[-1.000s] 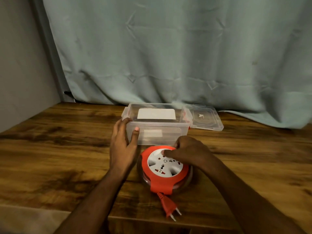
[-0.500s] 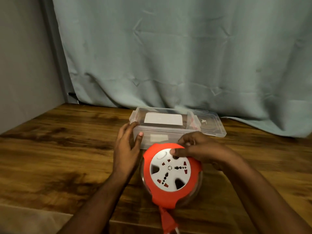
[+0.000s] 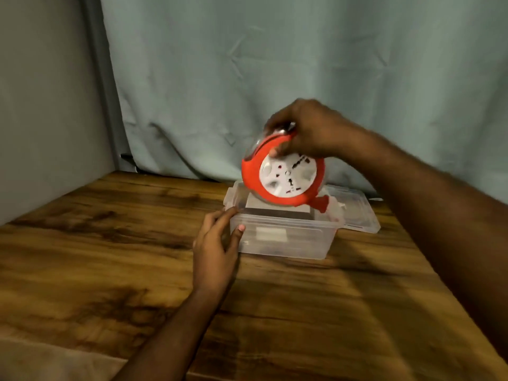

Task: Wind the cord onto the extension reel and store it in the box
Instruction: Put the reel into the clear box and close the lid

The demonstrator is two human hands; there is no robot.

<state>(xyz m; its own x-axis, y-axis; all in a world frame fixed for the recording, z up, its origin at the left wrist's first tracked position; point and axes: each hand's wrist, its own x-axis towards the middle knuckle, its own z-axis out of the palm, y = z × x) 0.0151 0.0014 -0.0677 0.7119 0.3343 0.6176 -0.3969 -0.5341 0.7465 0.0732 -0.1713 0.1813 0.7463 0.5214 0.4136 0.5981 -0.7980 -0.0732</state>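
I see the reel point(image 3: 283, 176) tilted in the air just above the open box point(image 3: 283, 237), my right hand point(image 3: 310, 130) gripping its top rim, my left hand point(image 3: 217, 243) spread against the box's near left corner, the lid point(image 3: 357, 213) just right of the box on the table point(image 3: 110, 257).

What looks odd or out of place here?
Only the plug: it sticks out from the tilted reel above the open box. Nothing looks spilled or broken.
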